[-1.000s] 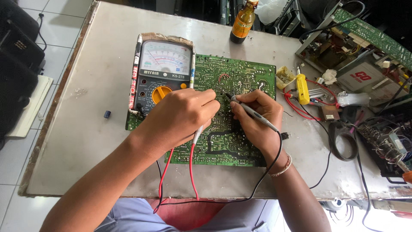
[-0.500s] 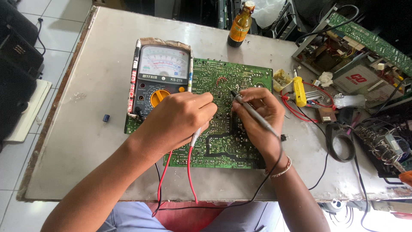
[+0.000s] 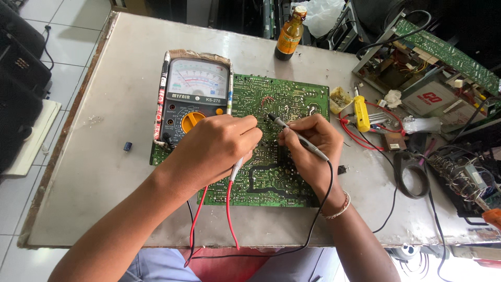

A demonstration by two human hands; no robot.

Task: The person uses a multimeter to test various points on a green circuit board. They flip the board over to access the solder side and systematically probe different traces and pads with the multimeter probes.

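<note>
Since the earlier frame both hands have barely shifted; the black pen-shaped test probe (image 3: 297, 138) now tilts a little flatter over the green printed circuit board (image 3: 282, 99). From the left: a small blue capacitor (image 3: 127, 147) lies alone on the grey metal tabletop (image 3: 94, 78); the analogue multimeter with orange dial (image 3: 194, 102) overlaps the board's left edge. The left hand (image 3: 219, 143) is clenched around a red-leaded probe whose tip is hidden beneath the fingers. The right hand (image 3: 310, 143) pinches the black probe. A brown glass bottle (image 3: 289, 35) stands behind. Clutter at the right is cut off.
</note>
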